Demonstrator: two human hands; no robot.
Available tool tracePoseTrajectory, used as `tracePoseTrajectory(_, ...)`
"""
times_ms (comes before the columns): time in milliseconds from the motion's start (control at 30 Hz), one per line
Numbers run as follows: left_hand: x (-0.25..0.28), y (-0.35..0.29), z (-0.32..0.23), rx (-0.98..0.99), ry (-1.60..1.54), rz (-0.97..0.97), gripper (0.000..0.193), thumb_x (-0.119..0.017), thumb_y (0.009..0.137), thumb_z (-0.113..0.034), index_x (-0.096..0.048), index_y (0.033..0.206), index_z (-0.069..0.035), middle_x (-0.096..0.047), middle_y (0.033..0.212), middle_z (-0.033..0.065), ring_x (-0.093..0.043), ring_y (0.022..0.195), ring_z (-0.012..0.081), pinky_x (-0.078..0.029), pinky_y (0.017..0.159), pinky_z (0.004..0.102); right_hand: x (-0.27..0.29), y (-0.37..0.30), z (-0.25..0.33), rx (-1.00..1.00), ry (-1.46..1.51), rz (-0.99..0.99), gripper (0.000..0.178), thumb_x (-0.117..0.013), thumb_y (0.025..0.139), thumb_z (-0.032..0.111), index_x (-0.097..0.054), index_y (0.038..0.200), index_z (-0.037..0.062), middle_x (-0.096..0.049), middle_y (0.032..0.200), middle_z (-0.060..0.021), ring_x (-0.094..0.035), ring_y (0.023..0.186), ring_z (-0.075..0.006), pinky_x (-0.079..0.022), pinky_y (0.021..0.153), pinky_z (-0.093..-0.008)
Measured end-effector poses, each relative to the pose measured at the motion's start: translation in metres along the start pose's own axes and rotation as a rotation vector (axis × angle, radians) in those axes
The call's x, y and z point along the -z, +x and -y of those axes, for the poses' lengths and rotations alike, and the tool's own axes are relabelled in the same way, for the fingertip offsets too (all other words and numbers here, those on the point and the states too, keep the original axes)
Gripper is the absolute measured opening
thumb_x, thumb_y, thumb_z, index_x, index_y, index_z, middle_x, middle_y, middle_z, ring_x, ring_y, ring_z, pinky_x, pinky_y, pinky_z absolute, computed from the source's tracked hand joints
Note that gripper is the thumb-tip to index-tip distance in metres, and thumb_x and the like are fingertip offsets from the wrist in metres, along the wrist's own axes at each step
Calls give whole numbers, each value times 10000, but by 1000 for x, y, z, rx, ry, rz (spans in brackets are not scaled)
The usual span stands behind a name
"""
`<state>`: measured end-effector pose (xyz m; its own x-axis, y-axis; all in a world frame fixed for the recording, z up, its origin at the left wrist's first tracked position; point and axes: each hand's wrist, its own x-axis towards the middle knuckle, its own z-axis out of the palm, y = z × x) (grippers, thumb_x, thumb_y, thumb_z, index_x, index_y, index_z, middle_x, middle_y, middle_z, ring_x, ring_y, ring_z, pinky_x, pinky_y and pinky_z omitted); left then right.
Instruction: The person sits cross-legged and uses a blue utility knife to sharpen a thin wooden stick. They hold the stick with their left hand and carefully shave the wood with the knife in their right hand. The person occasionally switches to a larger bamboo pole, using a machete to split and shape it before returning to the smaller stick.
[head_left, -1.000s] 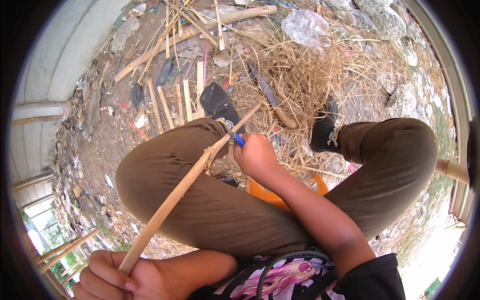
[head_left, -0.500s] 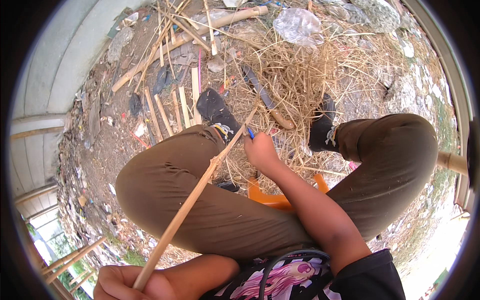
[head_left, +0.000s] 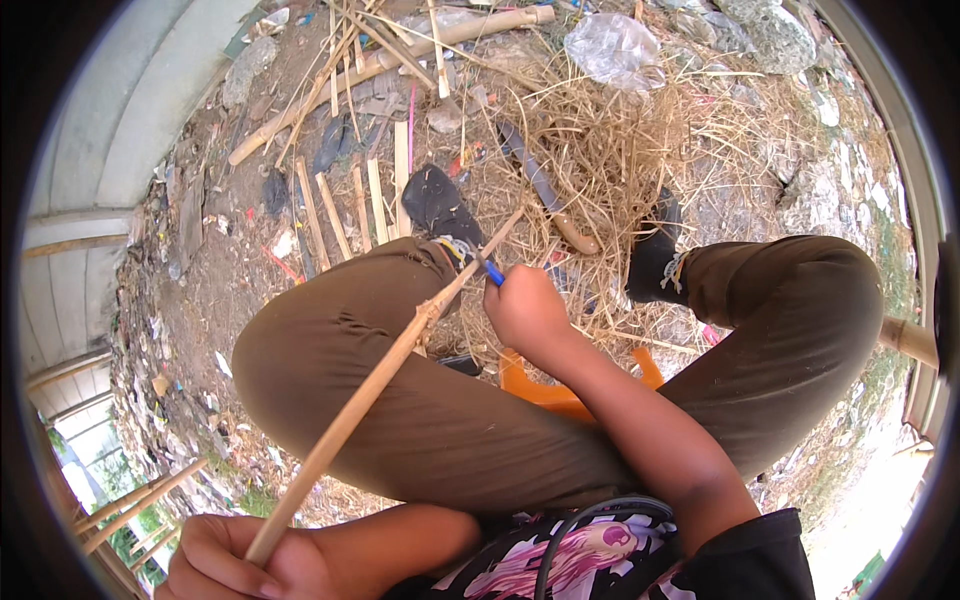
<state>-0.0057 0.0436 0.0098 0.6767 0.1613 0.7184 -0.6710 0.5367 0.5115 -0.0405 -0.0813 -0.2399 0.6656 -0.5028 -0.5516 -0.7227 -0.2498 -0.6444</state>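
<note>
My left hand (head_left: 240, 562), low on the left, is closed round the thick end of a pale bamboo strip (head_left: 365, 390). The strip slants up across my left thigh, past a rough knot, to a thin tip between my feet. My right hand (head_left: 530, 308) grips a knife with a blue handle (head_left: 494, 273). Its short blade lies against the strip between knot and tip. Beyond the strip's tip, a machete (head_left: 545, 190) with a dark curved blade and brown wooden handle rests on the straw.
Several cut bamboo strips (head_left: 376, 200) lie beyond my left knee, with a bamboo pole (head_left: 300, 122) behind them. Shavings (head_left: 620, 150) cover the ground ahead. A clear plastic bag (head_left: 612, 50) lies farther off. An orange plastic seat (head_left: 545, 390) shows beneath me; a pale wall stands at left.
My left hand has moved slightly down and left, drawing the strip with it. The knife still meets the strip near its thin end. The view has shifted a little.
</note>
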Motion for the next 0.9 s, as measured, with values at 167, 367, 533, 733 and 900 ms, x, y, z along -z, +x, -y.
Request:
tracePoseTrajectory(167, -8, -7, 2, -41, 13, 28, 496, -465, 951, -584, -381, 673, -182, -248, 534, -106, -228, 404, -2, -235, 335, 167, -6, 20, -21, -81, -12, -14, 296, -589, 874, 253, -688, 870, -26, -684, 806, -227, -684, 781, -403, -549, 716, -460)
tracePoseTrajectory(367, 13, 0, -7, 181, -342, 274, 528, -579, 901, -541, -339, 644, -147, -295, 524, -51, -295, 424, 63, -246, 400, 206, -14, 45, -46, -155, 121, -59, 323, -586, 876, 269, -685, 870, -38, -667, 772, -250, -673, 756, -420, -544, 705, -473)
tracePoseTrajectory(533, 6, 7, 2, -20, 166, -31, 522, -399, 964, -608, -437, 676, -175, -268, 526, -114, -238, 399, 6, -227, 311, 176, -4, -11, 10, -31, 265, -19, 340, -543, 894, 211, -616, 741, -84, -589, 629, -286, -617, 618, -451, -482, 627, -503)
tracePoseTrajectory(733, 8, 8, 8, -11, 83, -30, 561, -341, 965, -631, -421, 666, -163, -257, 521, -100, -227, 383, 30, -232, 299, 193, -2, -21, 13, 15, 159, 8, 285, -566, 874, 224, -679, 833, -35, -643, 731, -273, -652, 715, -441, -530, 677, -506)
tracePoseTrajectory(900, 12, 6, -1, 19, 9, 39, 397, -419, 909, -459, -357, 656, -161, -241, 528, -79, -234, 390, 40, -224, 333, 191, -1, -2, 1, 68, 9, -30, 269, -586, 859, 223, -690, 834, -24, -662, 784, -254, -666, 755, -419, -542, 701, -484)
